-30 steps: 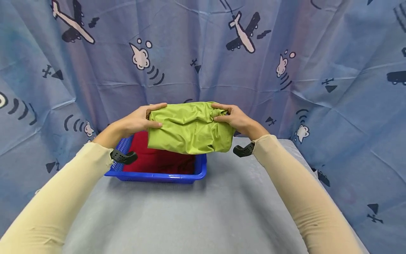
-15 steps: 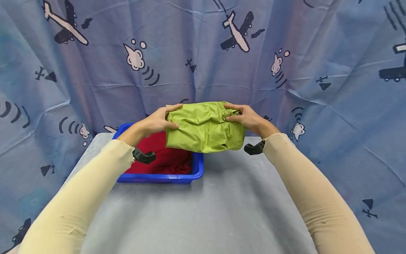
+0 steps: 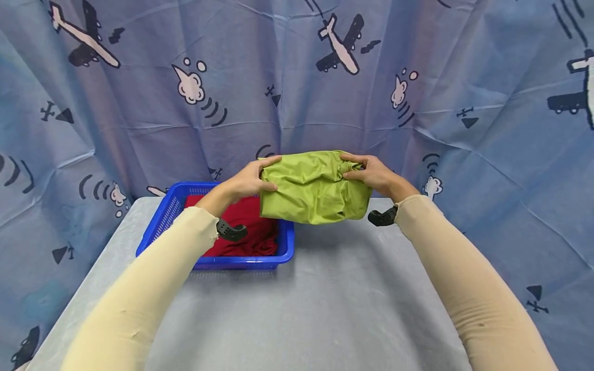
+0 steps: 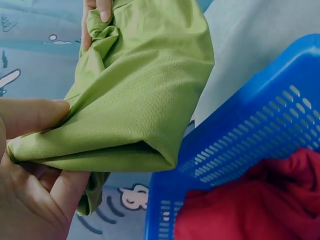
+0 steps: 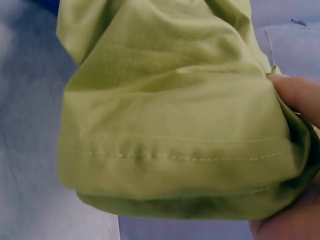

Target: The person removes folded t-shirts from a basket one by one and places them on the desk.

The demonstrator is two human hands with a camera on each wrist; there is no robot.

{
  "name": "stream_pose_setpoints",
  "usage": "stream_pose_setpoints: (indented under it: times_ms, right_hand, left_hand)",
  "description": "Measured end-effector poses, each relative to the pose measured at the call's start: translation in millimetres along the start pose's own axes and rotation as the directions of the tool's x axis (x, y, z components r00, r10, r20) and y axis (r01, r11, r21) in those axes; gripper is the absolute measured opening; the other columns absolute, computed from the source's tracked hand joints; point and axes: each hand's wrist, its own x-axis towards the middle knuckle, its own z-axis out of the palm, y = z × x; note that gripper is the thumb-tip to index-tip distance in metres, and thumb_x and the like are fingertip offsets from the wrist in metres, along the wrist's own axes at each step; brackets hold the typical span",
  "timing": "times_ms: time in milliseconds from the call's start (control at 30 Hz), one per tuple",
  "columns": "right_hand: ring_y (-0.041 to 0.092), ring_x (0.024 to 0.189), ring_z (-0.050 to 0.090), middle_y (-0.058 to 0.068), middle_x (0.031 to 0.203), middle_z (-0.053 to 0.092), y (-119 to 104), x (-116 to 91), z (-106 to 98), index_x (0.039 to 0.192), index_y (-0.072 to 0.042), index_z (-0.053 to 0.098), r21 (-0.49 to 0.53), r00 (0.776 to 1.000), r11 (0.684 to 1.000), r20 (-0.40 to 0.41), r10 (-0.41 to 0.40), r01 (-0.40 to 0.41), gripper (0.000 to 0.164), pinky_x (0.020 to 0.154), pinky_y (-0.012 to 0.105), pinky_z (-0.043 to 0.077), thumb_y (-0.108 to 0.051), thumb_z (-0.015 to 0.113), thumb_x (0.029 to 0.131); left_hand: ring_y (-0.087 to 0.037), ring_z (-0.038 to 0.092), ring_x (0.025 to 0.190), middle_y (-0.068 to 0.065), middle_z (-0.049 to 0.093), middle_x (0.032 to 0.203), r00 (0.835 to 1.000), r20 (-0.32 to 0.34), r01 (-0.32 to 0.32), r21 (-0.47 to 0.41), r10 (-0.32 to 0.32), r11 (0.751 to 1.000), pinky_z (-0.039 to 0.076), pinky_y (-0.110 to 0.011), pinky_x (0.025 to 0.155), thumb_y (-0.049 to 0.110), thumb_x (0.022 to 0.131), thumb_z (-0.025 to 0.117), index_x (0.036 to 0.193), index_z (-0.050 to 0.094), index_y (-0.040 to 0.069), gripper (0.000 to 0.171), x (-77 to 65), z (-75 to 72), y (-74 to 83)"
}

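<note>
A folded lime-green garment (image 3: 313, 193) is held up in the air between both hands, above the table. My left hand (image 3: 246, 181) pinches its left end, thumb on the near face and fingers behind. At the opposite end my right hand (image 3: 375, 175) grips the upper corner, where the cloth is bunched. In the left wrist view the layers of the green garment (image 4: 135, 100) fold over at the left hand (image 4: 35, 190). A stitched hem crosses the green garment (image 5: 170, 165) in the right wrist view, with the right hand (image 5: 295, 215) at its edge.
A blue perforated plastic basket (image 3: 241, 260) stands on the grey-covered table (image 3: 278, 319), left of the garment. Red cloth (image 3: 246, 226) lies inside it. Behind the table hangs a blue curtain (image 3: 250, 67) printed with airplanes.
Both hands have moved to the right with the green garment between them, past the basket's right side. More of the basket and the red cloth shows now. Both grips look the same.
</note>
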Motion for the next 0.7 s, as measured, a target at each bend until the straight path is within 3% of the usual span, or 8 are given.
stream_pose_setpoints:
  times_ms: [200,433,600,700]
  right_hand:
    - [0.031,0.149,0.031,0.016,0.169,0.018,12.8,-2.7,-11.4,0.159,-0.020,0.034,-0.032,1.000,0.999,-0.015,0.024,-0.024,0.065,0.113,0.043,0.038,-0.016,0.062,0.101]
    - [0.037,0.154,0.020,0.016,0.170,0.012,24.8,-5.2,-25.7,0.160,-0.017,0.032,-0.057,0.998,0.997,-0.029,0.052,-0.053,0.065,0.121,0.052,0.031,-0.016,0.061,0.102]
    - [0.041,0.156,0.010,0.018,0.171,0.005,36.9,-4.0,-31.3,0.160,-0.016,0.030,-0.101,0.996,0.991,-0.044,0.081,-0.085,0.066,0.123,0.058,0.024,-0.016,0.061,0.101]
    - [0.043,0.156,0.005,0.022,0.170,0.004,44.4,-2.0,-31.4,0.160,-0.015,0.030,-0.127,0.995,0.987,-0.050,0.091,-0.097,0.067,0.123,0.059,0.021,-0.016,0.062,0.101]
  left_hand:
    - [-0.022,0.052,0.123,-0.014,0.039,0.158,1.000,-0.004,-0.009,0.032,0.009,0.999,0.047,-0.031,0.099,-0.006,0.091,0.064,0.162,0.025,0.015,0.084,16.0,16.8,-1.2]
    - [-0.022,0.056,0.118,-0.012,0.046,0.153,1.000,-0.004,0.015,0.009,-0.015,1.000,0.047,-0.033,0.099,-0.005,0.092,0.064,0.162,0.027,0.020,0.083,32.1,35.6,2.6]
    - [-0.025,0.046,0.137,-0.009,0.032,0.164,1.000,-0.015,0.023,0.033,-0.022,0.999,0.041,-0.038,0.114,-0.007,0.090,0.065,0.162,0.027,0.020,0.085,45.4,52.9,1.1]
    - [-0.026,0.042,0.141,-0.011,0.028,0.166,0.999,-0.025,0.028,0.065,-0.026,0.997,0.040,-0.039,0.116,-0.010,0.087,0.066,0.162,0.026,0.020,0.090,51.4,63.7,-2.4]
